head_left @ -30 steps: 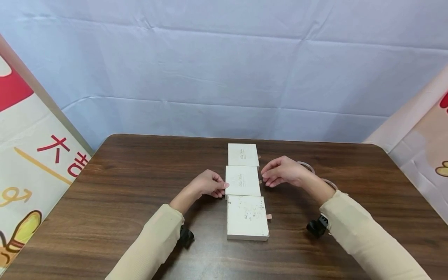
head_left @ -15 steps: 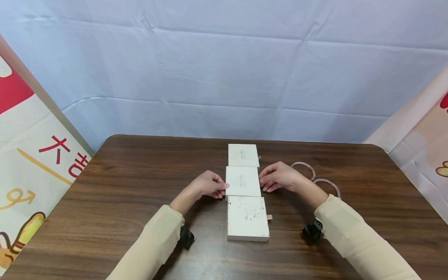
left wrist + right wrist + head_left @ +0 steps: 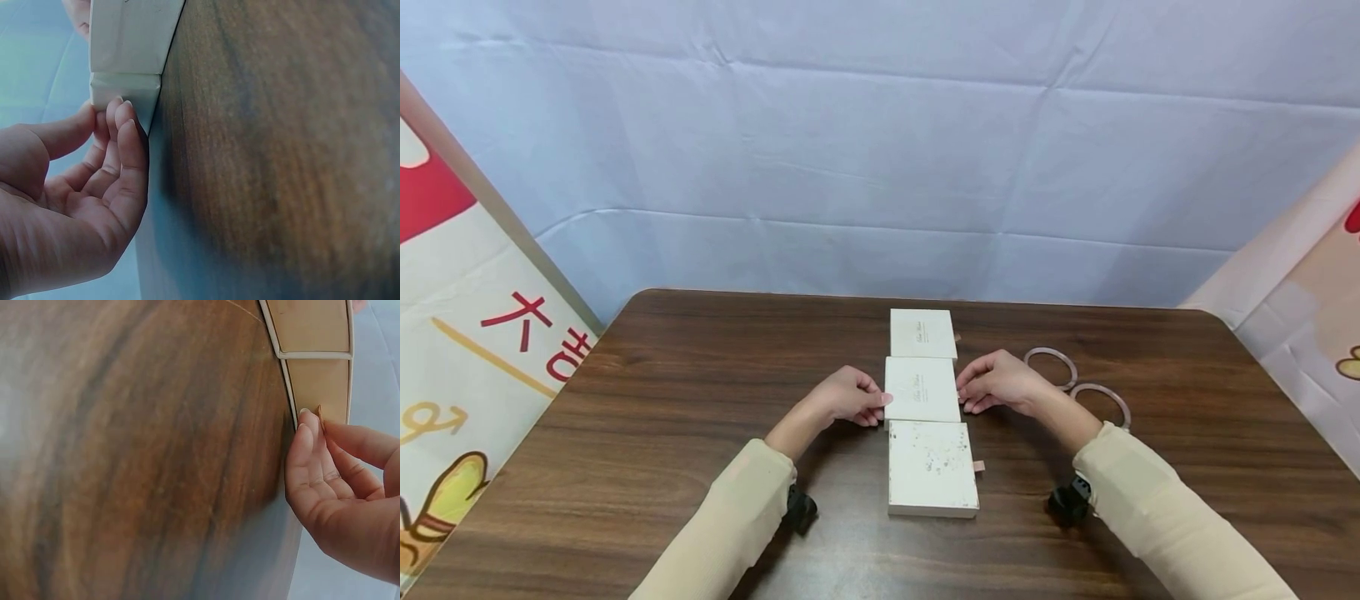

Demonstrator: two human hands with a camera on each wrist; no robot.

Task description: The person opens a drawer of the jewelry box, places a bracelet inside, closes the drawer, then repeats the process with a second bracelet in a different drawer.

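Note:
Three flat white drawer boxes lie in a row running away from me. My left hand (image 3: 853,393) holds the left edge of the middle drawer box (image 3: 922,387), thumb at its top edge and curled fingertips against its side. On the opposite side, my right hand (image 3: 1002,382) pinches a small ribbon pull tab (image 3: 321,415) between thumb and fingers. That tab sits on the box's tan drawer front (image 3: 317,381), which looks flush with the white sleeve. Faint lettering marks the middle box's lid.
The near box (image 3: 932,467) has speckled stains and a pink ribbon tab (image 3: 978,466) on its right. Behind the middle one lies the far box (image 3: 922,333). Two pale rings, one farther (image 3: 1050,350) and one nearer (image 3: 1101,387), lie right of my right hand on the wooden table (image 3: 647,400).
My right hand has come slightly toward me and left to the middle box's ribbon tab and now pinches it. The left hand has stayed at the box's left edge.

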